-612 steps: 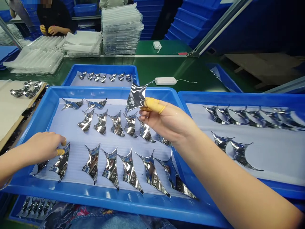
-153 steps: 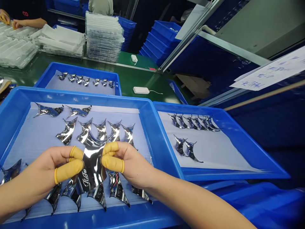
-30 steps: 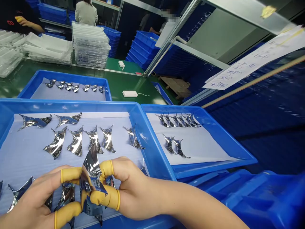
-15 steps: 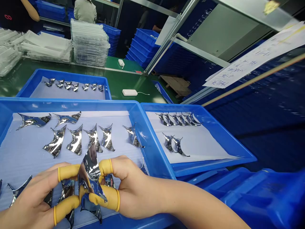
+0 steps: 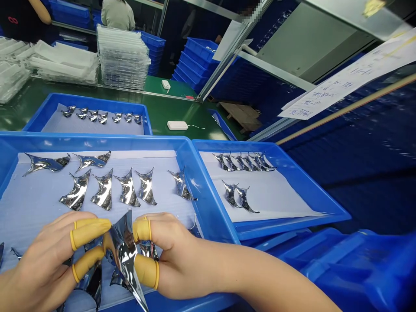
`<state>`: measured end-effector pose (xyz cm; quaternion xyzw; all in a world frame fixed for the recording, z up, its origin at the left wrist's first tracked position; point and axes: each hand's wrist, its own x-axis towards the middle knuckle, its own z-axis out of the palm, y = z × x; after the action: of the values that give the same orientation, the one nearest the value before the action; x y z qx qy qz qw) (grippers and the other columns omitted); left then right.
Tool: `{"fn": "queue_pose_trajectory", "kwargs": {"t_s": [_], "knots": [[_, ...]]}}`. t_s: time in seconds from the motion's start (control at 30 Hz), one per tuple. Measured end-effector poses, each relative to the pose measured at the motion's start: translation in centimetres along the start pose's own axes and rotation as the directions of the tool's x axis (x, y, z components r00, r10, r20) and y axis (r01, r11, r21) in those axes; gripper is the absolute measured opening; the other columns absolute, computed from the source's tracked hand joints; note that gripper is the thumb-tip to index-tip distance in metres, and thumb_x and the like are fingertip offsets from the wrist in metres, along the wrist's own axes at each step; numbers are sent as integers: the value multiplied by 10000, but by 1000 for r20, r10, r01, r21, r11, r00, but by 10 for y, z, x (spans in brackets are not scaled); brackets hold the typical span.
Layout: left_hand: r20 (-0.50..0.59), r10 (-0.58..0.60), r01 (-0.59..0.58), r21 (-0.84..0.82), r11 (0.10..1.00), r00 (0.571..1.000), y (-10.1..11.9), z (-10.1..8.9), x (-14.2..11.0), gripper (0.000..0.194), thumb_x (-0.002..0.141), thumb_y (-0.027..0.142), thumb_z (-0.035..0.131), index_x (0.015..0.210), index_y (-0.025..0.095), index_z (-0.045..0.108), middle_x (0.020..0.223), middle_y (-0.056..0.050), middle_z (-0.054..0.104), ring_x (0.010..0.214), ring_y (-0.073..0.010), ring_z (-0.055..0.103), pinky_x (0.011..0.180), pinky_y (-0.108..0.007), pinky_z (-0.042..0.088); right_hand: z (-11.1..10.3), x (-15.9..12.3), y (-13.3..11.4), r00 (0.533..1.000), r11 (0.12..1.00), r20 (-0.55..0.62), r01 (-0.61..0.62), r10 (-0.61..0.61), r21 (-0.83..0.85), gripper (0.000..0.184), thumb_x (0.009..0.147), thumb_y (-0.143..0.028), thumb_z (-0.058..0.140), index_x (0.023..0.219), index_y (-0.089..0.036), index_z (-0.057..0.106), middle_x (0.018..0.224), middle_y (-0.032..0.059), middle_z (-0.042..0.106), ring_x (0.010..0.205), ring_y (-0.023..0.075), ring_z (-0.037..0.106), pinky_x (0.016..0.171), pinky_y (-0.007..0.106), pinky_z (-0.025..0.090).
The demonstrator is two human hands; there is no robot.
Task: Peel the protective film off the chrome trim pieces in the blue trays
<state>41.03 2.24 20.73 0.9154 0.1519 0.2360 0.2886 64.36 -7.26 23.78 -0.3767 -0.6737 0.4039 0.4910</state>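
Note:
A shiny, chrome-like curved part [image 5: 124, 247] with pointed corners is held up over the near blue tray [image 5: 212, 203]. My left hand [image 5: 53, 255], in yellow finger cots, pinches its left edge between thumb and fingers. On its other side my right hand [image 5: 175, 255], also with yellow finger cots, grips the right edge. More mirror-bright parts lie below on the tray's white liner, partly covered by my hands. Behind them sits a row of similar parts, among them a chrome part [image 5: 102, 190] and another chrome part [image 5: 182, 184] near the tray's right wall.
To the right, a second blue tray [image 5: 292, 186] holds two groups of chrome parts. A third blue tray [image 5: 147, 117] stands behind on the green table [image 5: 156, 106], near a white device [image 5: 177, 125]. Stacked clear trays [image 5: 123, 58] rise at the back. Two people are beyond.
The chrome part has turned and tilted in my hands, its lower tip now reaching further down. My left fingers have shifted closer onto its left edge.

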Motion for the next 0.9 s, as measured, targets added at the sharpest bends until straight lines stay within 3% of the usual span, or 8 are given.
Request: {"fn": "queue_pose_trajectory", "kwargs": {"t_s": [0.17,0.37,0.47,0.63,0.77,0.9], "knots": [[-23,80,-79,53,996,997,-4,-3,-1,467,908,230,627,1358,242,504,1151,-38,668,1075,-185,625,950,-239,545,1,2,0,998,1000,-63,5,-4,14,97,893,-176,587,798,-172,570,679,5,560,601,112,506,610,233,491],[-32,-5,6,19,1000,999,-2,1,-10,452,906,332,655,1332,250,528,1287,-49,614,1161,-194,605,1050,-248,495,-3,4,-2,962,934,-97,-219,255,281,103,875,-195,586,783,-162,617,733,31,618,706,142,589,700,294,523],[-10,-56,56,0,998,998,2,0,-6,367,915,390,637,1253,267,566,1228,-42,655,1132,-197,610,1001,-259,512,-2,4,0,929,870,-117,-278,352,407,115,855,-252,658,777,-173,626,747,21,629,714,133,583,700,285,509],[57,49,-44,-92,995,997,12,-4,14,135,950,227,563,1077,264,588,926,-24,675,958,-185,630,827,-268,541,-1,6,0,890,797,-112,-331,441,506,334,790,-464,777,735,-182,608,683,-16,583,638,105,527,622,251,454],[27,51,-48,-125,991,998,15,-5,18,153,901,111,560,958,251,584,839,-9,643,857,-174,602,835,-282,538,-2,8,-1,883,779,-94,-351,460,520,321,788,-437,787,727,-174,612,692,-9,590,663,110,538,639,256,458],[51,42,-36,-103,994,998,13,-7,18,189,869,75,552,940,248,576,842,-21,643,855,-186,614,860,-321,552,-1,7,1,899,815,-115,-320,422,484,241,816,-342,756,723,-173,612,700,-9,581,641,98,511,615,242,450]]}}
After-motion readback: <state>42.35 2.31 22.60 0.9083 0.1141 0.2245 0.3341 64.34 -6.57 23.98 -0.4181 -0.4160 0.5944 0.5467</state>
